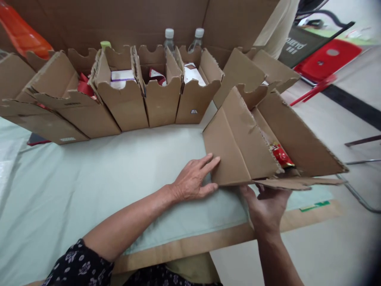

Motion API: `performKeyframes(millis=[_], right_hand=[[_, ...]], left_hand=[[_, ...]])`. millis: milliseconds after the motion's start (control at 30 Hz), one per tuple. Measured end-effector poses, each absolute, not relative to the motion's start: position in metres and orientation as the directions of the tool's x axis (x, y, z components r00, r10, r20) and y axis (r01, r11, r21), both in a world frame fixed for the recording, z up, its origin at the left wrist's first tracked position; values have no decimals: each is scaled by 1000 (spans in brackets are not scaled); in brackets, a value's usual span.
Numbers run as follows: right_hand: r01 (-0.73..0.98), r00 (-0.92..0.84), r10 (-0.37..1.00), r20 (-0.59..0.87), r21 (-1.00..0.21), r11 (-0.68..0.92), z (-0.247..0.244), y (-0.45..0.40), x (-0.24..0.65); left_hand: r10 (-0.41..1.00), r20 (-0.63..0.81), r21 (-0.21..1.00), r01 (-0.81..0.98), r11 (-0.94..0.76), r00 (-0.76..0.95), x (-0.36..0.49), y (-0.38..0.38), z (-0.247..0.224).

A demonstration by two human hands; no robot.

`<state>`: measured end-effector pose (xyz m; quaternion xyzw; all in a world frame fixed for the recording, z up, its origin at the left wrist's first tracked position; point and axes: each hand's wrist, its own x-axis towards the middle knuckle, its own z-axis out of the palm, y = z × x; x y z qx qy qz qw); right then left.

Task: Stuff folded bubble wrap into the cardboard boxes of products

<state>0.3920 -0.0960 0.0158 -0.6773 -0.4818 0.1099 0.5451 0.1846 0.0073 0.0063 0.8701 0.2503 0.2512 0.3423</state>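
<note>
An open-topped cardboard box [229,147] stands at the table's right front, tilted slightly, with a shiny red packet [281,155] inside. My left hand [196,176] lies low beside it, fingers stretched apart, the tips touching its left side. At the front of the same box, my right hand [268,204] is wrapped under the bottom edge; its fingers are partly hidden by the cardboard. Behind it is another open cardboard box [241,75]. A row of similar boxes [160,105] runs to the left, holding white cartons [193,74] and red items [86,85].
A pale green cloth [143,159] covers the table, whose brown front edge [184,248] runs below my hands. A tall cardboard panel [119,24] stands behind the boxes, with two clear bottles [169,37]. An orange object [25,33] is upper left; a red stool [330,59] is right.
</note>
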Motion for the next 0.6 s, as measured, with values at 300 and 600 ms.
performKeyframes(millis=[300, 600], right_hand=[[460, 460, 797, 392, -872, 164, 18, -52, 429], [423, 483, 764, 428, -878, 225, 4, -43, 427]], left_hand=[[546, 284, 731, 190, -655, 788, 186, 7, 1], [511, 289, 722, 166, -671, 809, 188, 9, -2]])
